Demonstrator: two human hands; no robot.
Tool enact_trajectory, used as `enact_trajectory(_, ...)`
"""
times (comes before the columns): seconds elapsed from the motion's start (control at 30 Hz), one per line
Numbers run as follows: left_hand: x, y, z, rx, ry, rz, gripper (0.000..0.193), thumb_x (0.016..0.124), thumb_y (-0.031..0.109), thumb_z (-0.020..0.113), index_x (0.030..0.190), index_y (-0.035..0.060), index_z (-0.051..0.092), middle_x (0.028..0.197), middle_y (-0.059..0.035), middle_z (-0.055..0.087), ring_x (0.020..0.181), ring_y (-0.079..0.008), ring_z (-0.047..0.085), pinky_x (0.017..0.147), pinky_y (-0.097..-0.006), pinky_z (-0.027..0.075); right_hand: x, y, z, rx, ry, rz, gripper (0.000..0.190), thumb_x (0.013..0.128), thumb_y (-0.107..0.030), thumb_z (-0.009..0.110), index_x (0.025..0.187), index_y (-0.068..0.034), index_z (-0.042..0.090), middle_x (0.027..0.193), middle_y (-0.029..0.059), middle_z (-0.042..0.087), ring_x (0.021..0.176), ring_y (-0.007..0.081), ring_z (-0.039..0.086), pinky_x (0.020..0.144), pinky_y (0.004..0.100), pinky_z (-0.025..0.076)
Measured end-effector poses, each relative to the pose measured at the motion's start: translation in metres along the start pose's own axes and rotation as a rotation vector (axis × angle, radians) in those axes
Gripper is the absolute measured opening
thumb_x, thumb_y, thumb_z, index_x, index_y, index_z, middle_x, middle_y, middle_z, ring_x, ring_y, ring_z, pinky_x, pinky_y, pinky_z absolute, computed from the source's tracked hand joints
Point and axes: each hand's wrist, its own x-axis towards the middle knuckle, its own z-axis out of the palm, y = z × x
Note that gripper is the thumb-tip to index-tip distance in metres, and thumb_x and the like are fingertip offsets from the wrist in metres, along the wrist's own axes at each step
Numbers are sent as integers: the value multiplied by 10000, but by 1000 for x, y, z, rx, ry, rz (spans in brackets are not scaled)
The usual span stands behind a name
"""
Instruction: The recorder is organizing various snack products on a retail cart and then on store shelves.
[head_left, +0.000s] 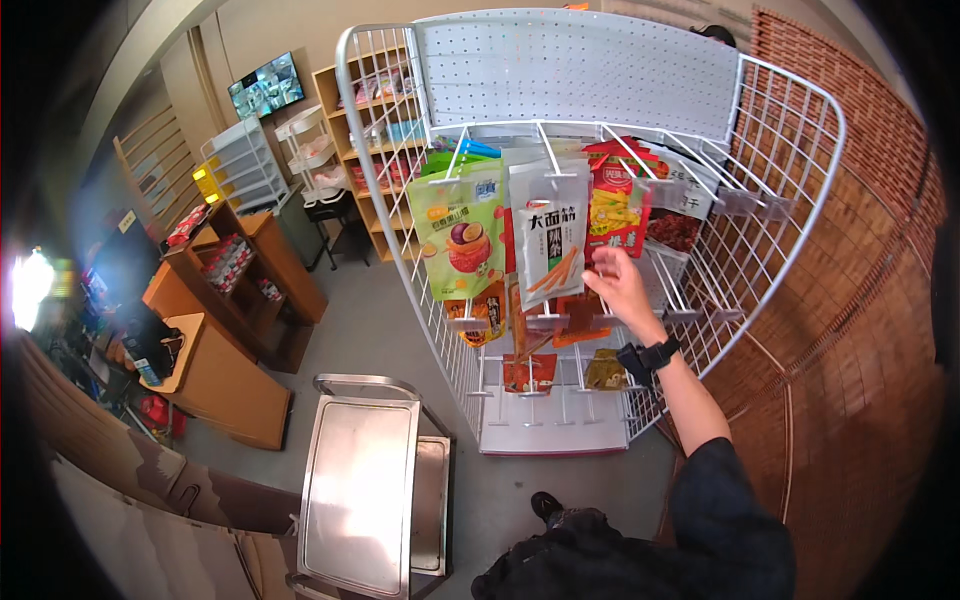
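Note:
My right hand (619, 286), a black band on its wrist, reaches towards a white display rack with wire sides (780, 180). Its fingers are parted, and the thumb is at the right edge of a white snack packet (550, 232); whether they touch is unclear. To the packet's left hangs a green snack pouch with fruit pictured on it (459, 232). A red and yellow snack bag (619, 206) and a dark and white snack bag (679, 217) hang to its right. Smaller orange and red packets (529, 373) hang on lower hooks. My left hand is out of view.
A two-tier stainless steel trolley (360, 480) stands at lower left. Beyond are a wooden counter (225, 397), a brown shelf unit (259, 300), a tall wooden shelf (352, 172) and a wall screen (266, 85). Brown woven panels (855, 360) line the right side.

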Motion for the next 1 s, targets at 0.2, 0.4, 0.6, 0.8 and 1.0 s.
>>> enact_trajectory(0.2,-84,5,-6,421,484,652,457,806,307,616,1004,-89,504,975,-264,529,940,-433,507,863,-510,402,65,-12,19,134,-60,7,768,672,-274,827,1224,35,392,1145,163,548,1032,231,574,832,338,489)
enact_trajectory(0.4,-198,68,24,254,-146,728,345,831,195,621,1031,-75,542,896,-218,603,856,-331,591,801,-394,461,72,0,15,140,-92,41,844,644,-275,847,1259,26,354,1125,160,536,1020,221,554,866,332,462)
enact_trajectory(0.6,-250,268,32,-718,-409,638,226,804,-31,585,1015,5,514,735,-45,537,655,-118,523,608,-242,452,76,13,20,164,-120,42,875,654,-295,839,1275,40,321,1171,178,513,1073,235,527,899,360,447)
enact_trajectory(0.8,-271,437,-122,-1125,-340,1471,394,793,369,719,926,65,507,723,-23,479,581,-122,459,491,-242,414,60,-2,37,147,63,-8,821,674,-245,817,1276,24,328,1190,164,474,1031,222,529,865,363,464)
enact_trajectory(1.0,-239,465,-102,-999,-571,1381,225,824,214,612,898,27,511,679,-65,504,617,-150,463,566,-258,385,15,-47,66,-13,49,-357,269,772,-23,614,1028,-11,533,864,47,568,720,124,558,615,232,466)
